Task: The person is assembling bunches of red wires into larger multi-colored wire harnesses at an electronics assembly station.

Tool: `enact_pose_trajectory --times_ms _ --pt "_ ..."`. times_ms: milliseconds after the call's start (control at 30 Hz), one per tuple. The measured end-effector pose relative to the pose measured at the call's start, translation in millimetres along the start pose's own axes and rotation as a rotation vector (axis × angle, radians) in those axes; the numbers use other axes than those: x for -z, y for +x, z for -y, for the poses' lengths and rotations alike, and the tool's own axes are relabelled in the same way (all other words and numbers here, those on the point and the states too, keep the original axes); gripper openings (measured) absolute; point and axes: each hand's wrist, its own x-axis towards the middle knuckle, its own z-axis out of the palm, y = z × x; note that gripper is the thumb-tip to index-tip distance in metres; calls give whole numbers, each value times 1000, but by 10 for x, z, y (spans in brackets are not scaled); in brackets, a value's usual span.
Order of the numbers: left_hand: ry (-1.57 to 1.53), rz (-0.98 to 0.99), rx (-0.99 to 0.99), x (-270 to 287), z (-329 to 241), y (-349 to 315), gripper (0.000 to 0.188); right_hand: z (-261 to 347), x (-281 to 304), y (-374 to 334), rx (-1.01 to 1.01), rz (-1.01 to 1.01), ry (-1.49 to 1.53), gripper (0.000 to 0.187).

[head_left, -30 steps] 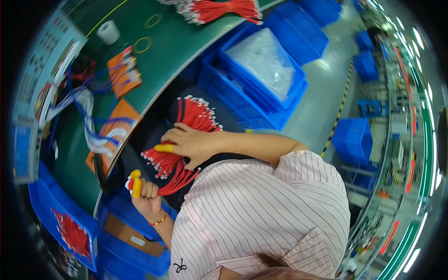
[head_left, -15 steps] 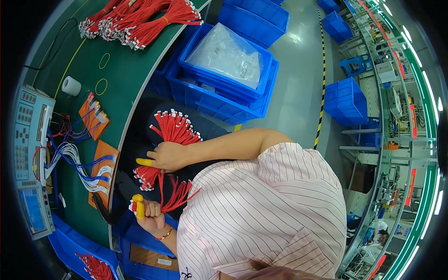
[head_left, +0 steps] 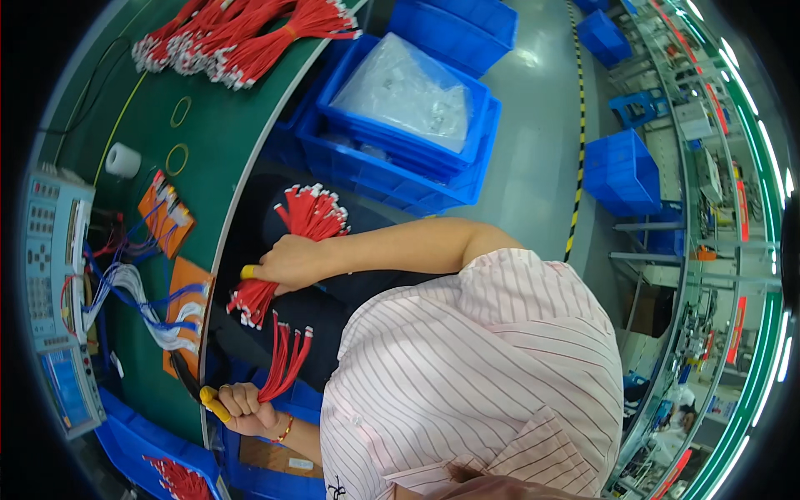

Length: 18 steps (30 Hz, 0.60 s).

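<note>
My right hand [head_left: 292, 261], with a yellow finger cot on one digit, is wrapped around the middle of a thick bundle of red cables [head_left: 310, 213] resting on my dark-trousered lap. White connectors show at both fanned ends of this bundle. Lower in the picture, my left hand [head_left: 239, 407] is closed around a smaller bunch of red cables [head_left: 285, 367]. That bunch sticks up from the fist toward my lap, its white-tipped ends spread. Yellow cots cover the left thumb and a finger, and a red bracelet circles the wrist. The two bunches are apart.
Several red cable bundles [head_left: 242, 37] lie on the green table [head_left: 208, 142]. Orange wired boards [head_left: 190, 292] sit near its edge, beside an electronic tester [head_left: 58, 292]. More red cables lie in a blue bin [head_left: 154, 450]. Stacked blue crates [head_left: 400, 179] stand beside me.
My left hand has moved down and slightly left with the small bunch, away from the big bundle. My right hand has shifted slightly left and up with its bundle, still gripping it.
</note>
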Motion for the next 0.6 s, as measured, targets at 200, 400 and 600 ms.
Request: enact_pose_trajectory --times_ms 200,400,600 --pt "175 79 -68 -193 -257 -94 32 55 87 38 71 46 153 72" --pt "1284 -784 49 -475 -196 -227 20 87 -28 172 156 -4 85 79" --pt "1830 -698 261 -147 63 -163 21 226 -101 140 177 -193 200 38"
